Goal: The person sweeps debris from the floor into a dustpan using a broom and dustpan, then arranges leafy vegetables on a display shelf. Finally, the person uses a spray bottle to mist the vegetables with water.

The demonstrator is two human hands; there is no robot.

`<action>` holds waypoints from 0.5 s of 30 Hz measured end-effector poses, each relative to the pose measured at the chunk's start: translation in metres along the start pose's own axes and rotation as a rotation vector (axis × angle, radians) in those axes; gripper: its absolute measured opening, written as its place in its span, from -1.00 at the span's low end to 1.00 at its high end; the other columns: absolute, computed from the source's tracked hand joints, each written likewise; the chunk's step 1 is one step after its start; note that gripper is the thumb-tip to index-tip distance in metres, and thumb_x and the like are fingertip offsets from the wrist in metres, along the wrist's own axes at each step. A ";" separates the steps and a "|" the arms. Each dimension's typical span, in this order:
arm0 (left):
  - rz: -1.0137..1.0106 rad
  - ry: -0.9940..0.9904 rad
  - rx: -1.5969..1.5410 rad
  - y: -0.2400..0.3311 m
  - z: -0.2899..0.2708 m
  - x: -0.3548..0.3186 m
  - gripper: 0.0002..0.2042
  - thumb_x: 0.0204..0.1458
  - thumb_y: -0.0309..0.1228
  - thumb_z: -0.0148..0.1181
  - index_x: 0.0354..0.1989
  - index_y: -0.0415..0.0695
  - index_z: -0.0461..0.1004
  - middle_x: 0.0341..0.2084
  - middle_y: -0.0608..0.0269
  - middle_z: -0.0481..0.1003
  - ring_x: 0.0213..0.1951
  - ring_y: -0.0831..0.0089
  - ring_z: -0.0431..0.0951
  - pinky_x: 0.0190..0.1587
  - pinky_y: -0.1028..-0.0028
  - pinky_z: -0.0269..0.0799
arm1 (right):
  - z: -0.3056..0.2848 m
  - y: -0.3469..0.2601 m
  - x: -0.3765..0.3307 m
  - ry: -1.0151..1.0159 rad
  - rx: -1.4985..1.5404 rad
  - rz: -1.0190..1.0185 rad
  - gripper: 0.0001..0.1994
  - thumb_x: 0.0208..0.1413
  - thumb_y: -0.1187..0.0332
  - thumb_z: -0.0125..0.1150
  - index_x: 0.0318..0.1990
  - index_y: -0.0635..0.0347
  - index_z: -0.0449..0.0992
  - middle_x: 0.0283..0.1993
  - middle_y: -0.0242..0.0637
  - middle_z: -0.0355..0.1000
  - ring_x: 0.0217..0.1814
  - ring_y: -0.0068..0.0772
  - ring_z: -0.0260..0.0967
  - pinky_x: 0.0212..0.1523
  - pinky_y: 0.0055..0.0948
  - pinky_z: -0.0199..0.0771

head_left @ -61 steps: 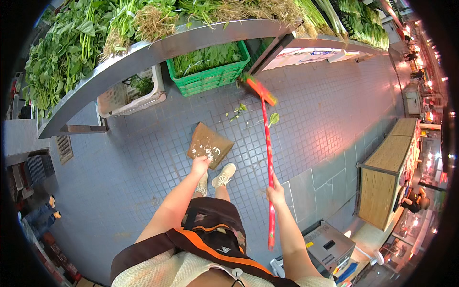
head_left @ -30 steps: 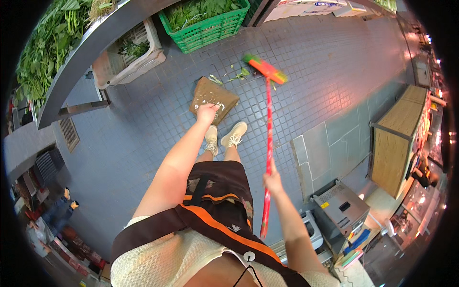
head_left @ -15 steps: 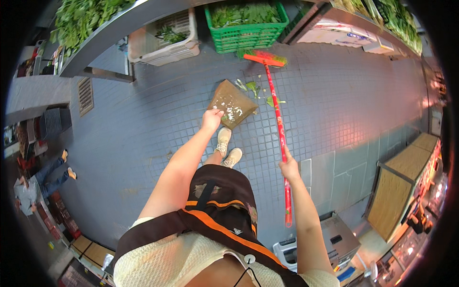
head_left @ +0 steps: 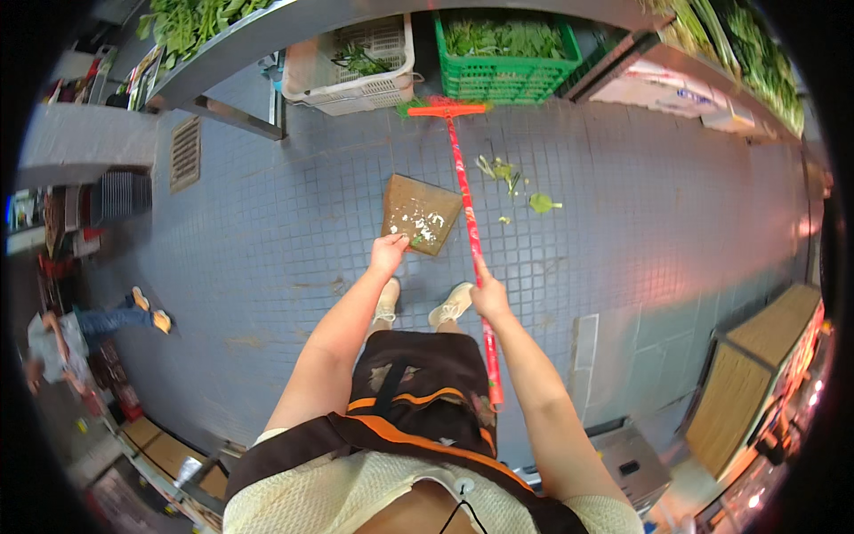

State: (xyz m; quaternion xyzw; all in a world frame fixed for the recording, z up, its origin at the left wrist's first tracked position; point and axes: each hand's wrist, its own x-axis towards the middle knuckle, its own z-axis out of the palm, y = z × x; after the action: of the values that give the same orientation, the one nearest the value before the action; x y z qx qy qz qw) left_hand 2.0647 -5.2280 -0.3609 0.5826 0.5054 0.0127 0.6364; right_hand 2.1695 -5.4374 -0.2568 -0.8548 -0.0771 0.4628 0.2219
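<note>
My left hand (head_left: 390,255) is closed on the near edge of a brown dustpan (head_left: 407,194), which is dotted with white bits and a little green. A red patterned broom (head_left: 466,199) slants away from my right hand (head_left: 490,297), whose fingers wrap round the handle. The orange broom head (head_left: 447,110), with green bristles, lies at the far side of the floor by the crates. To the right of the handle, some wilted greens (head_left: 503,172) and a loose leaf (head_left: 542,203) lie on the tiles.
At the far side, a white crate (head_left: 405,82) and a green crate (head_left: 511,76) hold leafy vegetables under a metal shelf (head_left: 347,20). A floor grate (head_left: 185,154) is at left. Another person (head_left: 67,334) is at far left. A wooden-sided cabinet (head_left: 743,369) stands at right.
The broom head has swung left, so the loose greens now lie right of the handle instead of left. The dustpan has turned slightly. My feet stand further apart.
</note>
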 end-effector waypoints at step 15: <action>0.241 -0.377 0.609 0.012 -0.061 0.026 -0.74 -0.08 -0.24 0.11 -0.29 -0.15 0.51 -0.40 0.05 0.50 -0.30 0.20 0.50 -0.23 0.36 0.37 | 0.021 0.067 -0.149 0.289 0.758 0.259 -0.25 -0.15 0.64 -0.16 0.28 -0.11 -0.13 -0.69 -0.47 0.13 -0.77 -0.63 0.03 -0.79 -0.56 0.09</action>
State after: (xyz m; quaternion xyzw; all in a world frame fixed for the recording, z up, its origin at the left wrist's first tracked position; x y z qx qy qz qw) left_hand 2.0439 -5.1637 -0.3566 0.7925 0.2877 -0.1708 0.5099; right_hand 2.0638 -5.5405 -0.1844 -0.7714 0.2383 0.3579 0.4692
